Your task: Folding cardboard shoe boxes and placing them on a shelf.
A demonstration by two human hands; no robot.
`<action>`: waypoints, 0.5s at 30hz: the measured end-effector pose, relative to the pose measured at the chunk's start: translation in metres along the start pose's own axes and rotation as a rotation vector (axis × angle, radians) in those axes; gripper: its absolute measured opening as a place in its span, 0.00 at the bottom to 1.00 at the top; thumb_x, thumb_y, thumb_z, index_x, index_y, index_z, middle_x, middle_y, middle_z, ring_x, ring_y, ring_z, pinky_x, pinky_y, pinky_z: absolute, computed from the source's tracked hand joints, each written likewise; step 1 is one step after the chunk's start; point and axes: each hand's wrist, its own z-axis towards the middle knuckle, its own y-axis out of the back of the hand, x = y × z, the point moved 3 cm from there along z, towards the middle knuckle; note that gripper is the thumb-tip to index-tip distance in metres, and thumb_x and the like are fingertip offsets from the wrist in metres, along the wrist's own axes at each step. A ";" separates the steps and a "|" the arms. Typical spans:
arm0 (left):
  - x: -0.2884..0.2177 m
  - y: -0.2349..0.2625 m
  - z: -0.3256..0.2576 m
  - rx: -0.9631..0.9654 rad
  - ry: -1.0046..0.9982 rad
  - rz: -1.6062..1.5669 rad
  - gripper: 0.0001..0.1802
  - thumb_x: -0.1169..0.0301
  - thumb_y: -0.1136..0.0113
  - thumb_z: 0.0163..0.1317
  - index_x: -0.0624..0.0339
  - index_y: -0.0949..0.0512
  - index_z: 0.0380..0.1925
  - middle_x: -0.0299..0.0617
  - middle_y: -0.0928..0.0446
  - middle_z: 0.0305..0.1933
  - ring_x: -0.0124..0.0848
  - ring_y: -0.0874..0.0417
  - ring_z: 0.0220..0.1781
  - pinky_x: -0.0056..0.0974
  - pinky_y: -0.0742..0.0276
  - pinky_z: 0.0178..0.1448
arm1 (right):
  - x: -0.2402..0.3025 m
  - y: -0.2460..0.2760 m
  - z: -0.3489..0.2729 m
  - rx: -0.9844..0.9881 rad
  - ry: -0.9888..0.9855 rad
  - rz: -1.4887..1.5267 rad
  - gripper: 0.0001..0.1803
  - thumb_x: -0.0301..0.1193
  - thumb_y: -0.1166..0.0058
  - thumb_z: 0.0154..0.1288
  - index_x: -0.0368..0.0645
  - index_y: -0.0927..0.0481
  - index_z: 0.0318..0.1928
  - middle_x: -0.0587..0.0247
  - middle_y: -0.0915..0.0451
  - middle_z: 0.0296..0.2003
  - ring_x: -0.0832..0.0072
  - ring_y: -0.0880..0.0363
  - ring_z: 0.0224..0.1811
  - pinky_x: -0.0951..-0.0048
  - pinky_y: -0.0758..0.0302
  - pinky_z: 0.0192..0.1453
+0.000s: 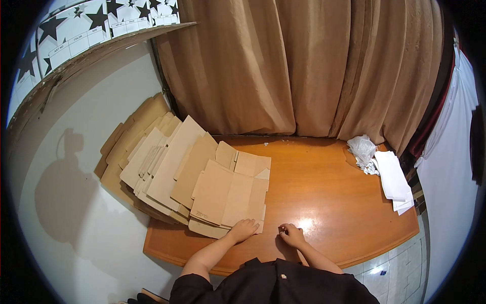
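Observation:
A stack of flattened cardboard boxes [167,162] leans over the left side of the table, the pieces overlapping like steps. The front flattened cardboard box [228,192] lies lowest and nearest me, with fold lines and tabs showing. At its near right corner, my left hand [244,230] is closed over the edge, fingers on top and thumb hidden. To the right, apart from the cardboard, my right hand [292,236] is just over the table with loosely curled fingers. Nothing shows between those fingers.
The wooden table [314,192] has a curved front edge. A crumpled plastic bag [362,149] and white paper sheets [392,177] lie at its right end. Brown curtains [304,66] hang behind. Star-printed boxes [76,33] stand on a shelf [101,48] at upper left.

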 end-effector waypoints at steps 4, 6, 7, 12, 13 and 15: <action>0.002 -0.004 -0.003 -0.051 -0.096 0.090 0.20 0.56 0.47 0.58 0.59 0.24 0.42 0.50 0.23 0.40 0.40 0.20 0.40 0.38 0.22 0.40 | 0.002 -0.005 0.002 -0.013 0.081 0.113 0.21 0.37 0.48 0.56 0.46 0.25 0.50 0.57 0.21 0.43 0.66 0.20 0.42 0.63 0.28 0.50; -0.001 -0.001 0.001 -0.062 -0.125 0.109 0.19 0.57 0.47 0.57 0.59 0.24 0.40 0.50 0.23 0.38 0.40 0.19 0.37 0.38 0.22 0.38 | 0.000 -0.003 0.001 -0.046 0.097 0.129 0.21 0.36 0.47 0.56 0.44 0.25 0.50 0.55 0.21 0.42 0.65 0.20 0.41 0.64 0.26 0.48; -0.001 0.000 0.003 -0.038 -0.114 0.091 0.18 0.57 0.46 0.56 0.59 0.24 0.38 0.49 0.23 0.37 0.39 0.19 0.35 0.37 0.22 0.35 | -0.001 -0.001 0.001 -0.079 0.115 0.147 0.20 0.35 0.47 0.56 0.42 0.25 0.49 0.54 0.21 0.41 0.64 0.19 0.40 0.65 0.24 0.47; 0.000 -0.005 0.000 0.006 -0.126 0.102 0.15 0.59 0.46 0.56 0.58 0.25 0.35 0.46 0.23 0.34 0.38 0.19 0.31 0.37 0.22 0.31 | 0.000 0.007 0.001 -0.138 0.127 0.191 0.18 0.34 0.45 0.56 0.42 0.23 0.47 0.53 0.20 0.37 0.64 0.18 0.36 0.67 0.22 0.42; 0.000 -0.007 -0.002 0.051 -0.138 0.126 0.15 0.60 0.46 0.56 0.58 0.25 0.36 0.44 0.23 0.33 0.38 0.19 0.30 0.37 0.22 0.31 | -0.001 0.008 0.002 -0.149 0.132 0.199 0.17 0.33 0.45 0.56 0.42 0.23 0.47 0.52 0.20 0.36 0.64 0.18 0.34 0.68 0.22 0.41; 0.000 0.003 0.003 0.096 -0.158 0.150 0.15 0.60 0.45 0.56 0.58 0.26 0.37 0.43 0.23 0.32 0.38 0.19 0.29 0.37 0.22 0.32 | -0.003 0.011 0.003 -0.164 0.123 0.215 0.17 0.33 0.45 0.56 0.42 0.23 0.46 0.53 0.20 0.36 0.65 0.18 0.34 0.68 0.22 0.41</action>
